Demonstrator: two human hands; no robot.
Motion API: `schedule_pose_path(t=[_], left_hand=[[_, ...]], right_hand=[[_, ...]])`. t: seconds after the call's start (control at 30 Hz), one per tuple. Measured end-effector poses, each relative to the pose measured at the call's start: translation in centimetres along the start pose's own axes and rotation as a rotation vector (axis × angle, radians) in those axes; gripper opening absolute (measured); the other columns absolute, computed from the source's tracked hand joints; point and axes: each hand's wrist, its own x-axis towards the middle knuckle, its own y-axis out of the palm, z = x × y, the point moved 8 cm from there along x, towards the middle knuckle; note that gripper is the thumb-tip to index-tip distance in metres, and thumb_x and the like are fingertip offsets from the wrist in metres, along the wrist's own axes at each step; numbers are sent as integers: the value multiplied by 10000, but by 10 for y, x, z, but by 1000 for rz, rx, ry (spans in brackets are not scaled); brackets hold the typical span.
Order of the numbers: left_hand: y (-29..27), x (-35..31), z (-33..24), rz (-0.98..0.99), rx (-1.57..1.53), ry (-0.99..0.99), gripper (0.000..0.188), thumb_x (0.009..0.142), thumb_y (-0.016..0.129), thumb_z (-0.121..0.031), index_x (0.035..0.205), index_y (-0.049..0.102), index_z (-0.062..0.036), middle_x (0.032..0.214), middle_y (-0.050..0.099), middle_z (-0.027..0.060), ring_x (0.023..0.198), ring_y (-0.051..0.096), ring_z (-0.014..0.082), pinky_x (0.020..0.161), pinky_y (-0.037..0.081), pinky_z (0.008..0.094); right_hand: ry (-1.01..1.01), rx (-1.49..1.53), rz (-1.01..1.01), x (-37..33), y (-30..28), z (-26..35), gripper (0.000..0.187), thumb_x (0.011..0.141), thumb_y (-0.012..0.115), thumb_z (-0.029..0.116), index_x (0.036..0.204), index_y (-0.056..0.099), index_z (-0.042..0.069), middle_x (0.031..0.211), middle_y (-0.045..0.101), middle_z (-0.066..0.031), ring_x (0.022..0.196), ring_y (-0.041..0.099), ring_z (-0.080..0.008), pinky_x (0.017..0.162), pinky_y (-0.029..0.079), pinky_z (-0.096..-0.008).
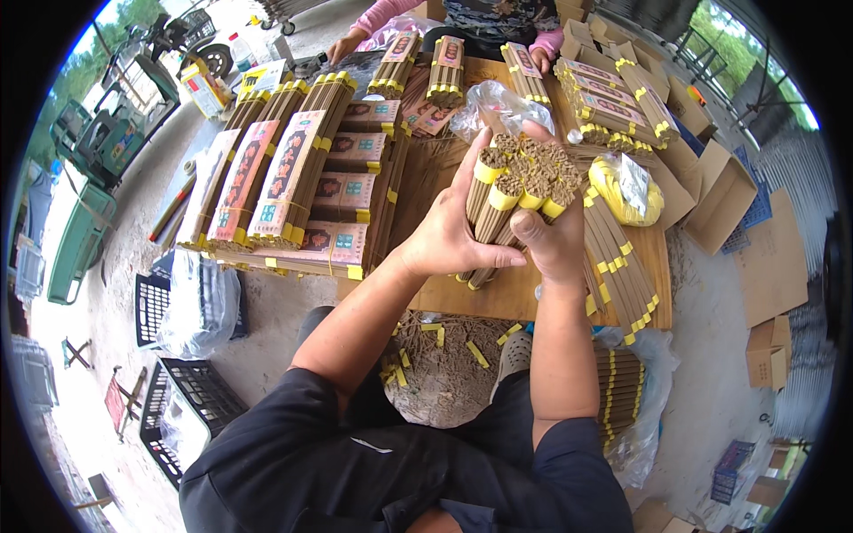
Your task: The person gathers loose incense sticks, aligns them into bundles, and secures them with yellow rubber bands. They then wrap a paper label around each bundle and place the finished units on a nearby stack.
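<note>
Above the wooden table (444, 298), my left hand (444, 229) and my right hand (557, 247) press a cluster of brown incense stick bundles (524, 182) between them. Yellow bands wrap each small bundle, and the stick ends face up and away from me. My left palm and fingers support the left side; my right thumb lies across the near side. Just right of my right hand, more slim yellow-banded bundles (617, 266) lie on the table. Behind them sits a yellow coil in clear plastic (626, 191). A crumpled clear bag (500, 107) lies beyond my hands.
Labelled incense packs (289, 186) are stacked at the left, with another stack (613, 102) at the far right. Across the table, a person in pink sleeves rests a hand (346, 46) near the edge. Cardboard boxes (721, 197) stand right; a black crate (191, 404) is lower left.
</note>
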Motion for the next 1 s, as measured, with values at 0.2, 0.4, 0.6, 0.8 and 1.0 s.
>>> schedule_pose_path(t=[0.2, 0.4, 0.6, 0.8, 1.0], left_hand=[[-6, 3, -4, -123, -45, -85, 1329, 643, 954, -266, 1638, 95, -68, 1434, 571, 231, 1332, 579, 323, 1126, 440, 420], [-2, 6, -1, -43, -29, 101, 1161, 786, 838, -500, 1622, 170, -51, 1526, 446, 266, 1408, 475, 407, 1157, 390, 443], [-6, 7, -5, -59, -20, 225, 794, 1037, 516, -471, 1614, 221, -11, 1513, 417, 273, 1417, 437, 412, 1165, 354, 444], [-7, -2, 0, -196, -209, 19, 504, 1027, 611, -217, 1448, 451, 9, 1291, 629, 204, 1168, 657, 311, 1019, 509, 394], [-25, -1, -32, -393, 297, 405, 314, 863, 766, -118, 1117, 621, -4, 1102, 667, 201, 961, 685, 339, 815, 565, 379]], right_hand=[[-27, -219, -26, 7, -11, -6, 1122, 716, 958, 386, 1546, 311, -3, 1362, 580, -142, 1247, 589, -224, 1067, 475, -380], [-53, -197, -75, 8, -14, -2, 1230, 638, 1006, 272, 1580, 253, 28, 1370, 571, -141, 1255, 586, -240, 1089, 479, -394], [-55, -117, -91, 6, -13, 0, 1167, 680, 954, 152, 1596, 239, 46, 1364, 576, -130, 1249, 588, -229, 1087, 479, -385], [-82, -169, -144, 6, -24, -2, 1011, 693, 928, 125, 1514, 349, 9, 1286, 605, -113, 1177, 609, -198, 1043, 496, -364], [-73, -143, -162, 5, -29, -2, 967, 703, 901, 102, 1500, 363, 5, 1285, 597, -110, 1164, 609, -189, 1038, 496, -360]])
